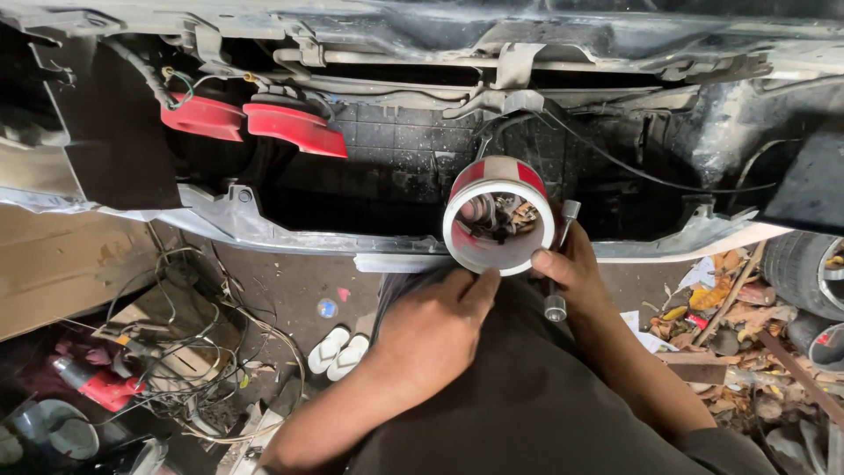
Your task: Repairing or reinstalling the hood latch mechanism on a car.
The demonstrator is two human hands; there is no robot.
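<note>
Red-and-white round tin (498,217) held at centre; brown cardboard box (61,264) at left edge

Soft daylight, dark shadowed recesses, sharp focus, wide-angle edge bending.

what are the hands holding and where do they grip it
Both hands hold a red-and-white can of small parts by its lower rim: left hand underneath, right hand at the side, also clasping a metal socket wrench.
</note>
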